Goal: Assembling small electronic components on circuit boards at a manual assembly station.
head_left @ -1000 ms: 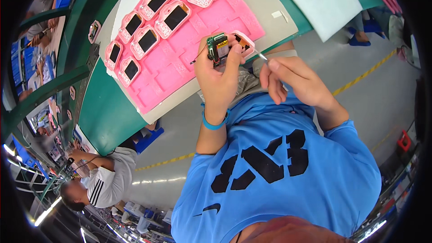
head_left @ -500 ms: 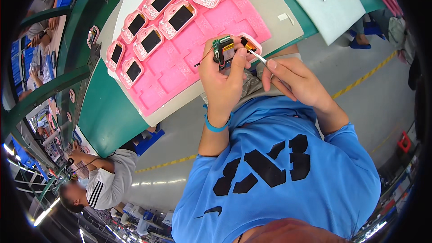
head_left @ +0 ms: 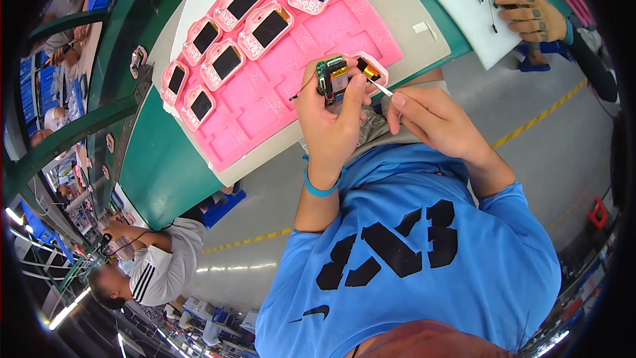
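My left hand (head_left: pixel 329 126), with a blue band at the wrist, is closed around a green circuit board (head_left: pixel 322 78) that carries a silver and yellow block and thin wires. Just beyond its fingers is a pink console shell (head_left: pixel 379 65) with a dark screen and a yellow-orange ribbon cable. Whether the left fingers also grip that shell is hidden. My right hand (head_left: pixel 434 116) pinches a pair of slim tweezers (head_left: pixel 380 87), their tip at the ribbon cable. I cannot tell if the tip grips it.
Several pink consoles with dark screens (head_left: pixel 265 28) fill part of a pink foam tray (head_left: pixel 281 96) on the green table (head_left: pixel 156 179). At upper right, a co-worker's hand (head_left: pixel 533 14) reaches over a white mat (head_left: pixel 457 0) with small circuit boards. Another person (head_left: pixel 165 265) sits lower left.
A co-worker's hand has come in at the upper right, by a small circuit board on the white mat. My own hands keep nearly the same pose, the tweezers barely shifted.
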A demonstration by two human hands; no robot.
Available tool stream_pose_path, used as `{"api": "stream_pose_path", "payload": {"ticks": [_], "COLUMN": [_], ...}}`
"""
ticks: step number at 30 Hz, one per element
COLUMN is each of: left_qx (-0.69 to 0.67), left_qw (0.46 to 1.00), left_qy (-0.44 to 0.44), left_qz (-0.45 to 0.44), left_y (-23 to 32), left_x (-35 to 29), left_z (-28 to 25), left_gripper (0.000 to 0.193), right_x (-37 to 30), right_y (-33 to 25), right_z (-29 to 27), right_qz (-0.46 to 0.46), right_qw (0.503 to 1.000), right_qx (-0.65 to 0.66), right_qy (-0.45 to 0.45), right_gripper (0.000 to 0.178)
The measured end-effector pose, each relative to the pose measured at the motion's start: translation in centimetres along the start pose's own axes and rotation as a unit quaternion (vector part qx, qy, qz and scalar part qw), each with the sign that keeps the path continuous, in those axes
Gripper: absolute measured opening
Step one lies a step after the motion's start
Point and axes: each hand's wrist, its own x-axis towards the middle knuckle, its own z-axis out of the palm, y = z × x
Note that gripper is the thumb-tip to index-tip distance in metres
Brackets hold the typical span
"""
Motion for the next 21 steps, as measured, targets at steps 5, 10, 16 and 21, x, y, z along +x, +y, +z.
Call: {"api": "stream_pose_path", "payload": {"ticks": [5,10,16,21], "left_qx": [-0.013,-0.042,-0.049,-0.045], "left_qw": [1.0,0.99,0.981,0.983], "left_qy": [-0.018,-0.064,-0.093,-0.085], "left_qz": [-0.018,-0.118,-0.164,-0.156], "left_y": [0.5,1.9,1.5,1.0], "left_x": [-0.6,-1.9,-2.3,-2.2], "left_z": [-0.5,-2.0,-2.5,-2.4], "left_gripper": [0.026,0.027,0.027,0.028], "right_x": [0.1,0.0,0.2,0.0], "right_y": [0.6,1.5,3.3,3.3], "right_z": [-0.2,-0.3,-0.3,-0.6], "right_qz": [-0.003,-0.035,-0.134,-0.143], "right_qw": [1.0,0.999,0.979,0.965], "right_qx": [0.003,-0.024,-0.15,-0.212], "right_qy": [0.001,0.0,0.026,0.053], "right_gripper": [0.042,0.04,0.036,0.035]}}
